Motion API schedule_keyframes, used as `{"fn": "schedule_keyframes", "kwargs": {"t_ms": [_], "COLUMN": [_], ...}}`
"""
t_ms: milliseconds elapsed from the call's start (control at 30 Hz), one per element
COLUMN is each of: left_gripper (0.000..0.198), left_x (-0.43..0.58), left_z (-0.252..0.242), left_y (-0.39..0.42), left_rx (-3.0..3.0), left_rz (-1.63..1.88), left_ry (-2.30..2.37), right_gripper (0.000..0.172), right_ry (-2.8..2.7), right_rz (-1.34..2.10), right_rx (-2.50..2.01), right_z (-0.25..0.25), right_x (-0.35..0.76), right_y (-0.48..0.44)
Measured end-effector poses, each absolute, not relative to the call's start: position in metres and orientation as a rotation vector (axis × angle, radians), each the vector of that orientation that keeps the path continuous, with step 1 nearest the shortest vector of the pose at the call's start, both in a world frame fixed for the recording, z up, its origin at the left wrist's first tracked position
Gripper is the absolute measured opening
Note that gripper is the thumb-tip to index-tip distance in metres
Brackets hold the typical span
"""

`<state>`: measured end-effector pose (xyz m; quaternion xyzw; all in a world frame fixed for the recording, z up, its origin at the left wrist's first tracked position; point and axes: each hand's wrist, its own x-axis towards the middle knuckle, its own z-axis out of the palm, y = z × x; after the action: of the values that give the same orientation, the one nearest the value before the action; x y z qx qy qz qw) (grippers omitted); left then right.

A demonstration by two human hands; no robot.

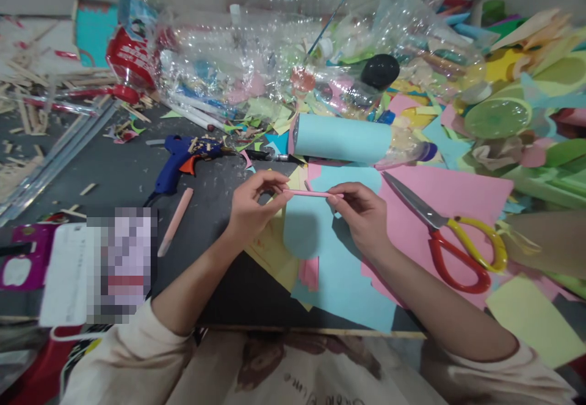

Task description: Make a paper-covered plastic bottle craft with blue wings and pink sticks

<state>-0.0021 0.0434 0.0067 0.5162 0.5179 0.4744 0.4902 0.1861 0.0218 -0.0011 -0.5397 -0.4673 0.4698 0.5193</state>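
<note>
A thin pink paper strip [309, 193], seen nearly edge-on, is stretched level between my two hands. My left hand [256, 200] pinches its left end between thumb and fingers. At the other end, my right hand [361, 210] grips it the same way. Beneath them lies a light blue paper sheet [352, 283], with a stack of short pink strips [309, 274] near its left edge. Large scissors [439, 222] with one red and one yellow handle rest on pink paper [476, 191], right of my right hand.
A blue glue gun [176, 158] lies at the left, near a pink stick-like piece [176, 222]. Behind my hands is a bottle wrapped in blue paper [343, 136]. Clear plastic bottles [220, 45] and paper scraps crowd the back; wooden sticks [27, 106] lie far left.
</note>
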Motion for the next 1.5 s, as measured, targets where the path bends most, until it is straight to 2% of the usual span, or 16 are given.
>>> {"fn": "schedule_keyframes", "kwargs": {"t_ms": [200,500,833,1200,1433,1500], "left_gripper": [0.012,0.026,0.012,0.043,0.011,0.011], "left_x": [-0.001,-0.003,-0.004,-0.005,-0.002,-0.002], "left_z": [0.011,0.009,0.007,0.002,0.009,0.009], "left_y": [0.044,0.046,0.047,0.044,0.038,0.038], "left_rx": [1.172,0.838,0.902,1.254,1.680,1.697], "left_rz": [1.172,1.166,1.231,1.285,1.030,1.025], "left_ry": [1.231,1.121,1.198,1.171,0.951,0.990], "right_gripper": [0.013,0.013,0.016,0.011,0.012,0.015], "right_ry": [-1.126,-1.131,-1.132,-1.239,-1.268,-1.251], "right_rz": [1.096,1.117,1.115,1.125,1.191,1.186], "right_rx": [-1.314,-1.277,-1.300,-1.272,-1.252,-1.273], "right_z": [-0.001,-0.002,-0.002,-0.001,-0.002,-0.002], "right_x": [0.187,0.189,0.191,0.190,0.189,0.189], "right_y": [0.023,0.023,0.024,0.021,0.017,0.017]}}
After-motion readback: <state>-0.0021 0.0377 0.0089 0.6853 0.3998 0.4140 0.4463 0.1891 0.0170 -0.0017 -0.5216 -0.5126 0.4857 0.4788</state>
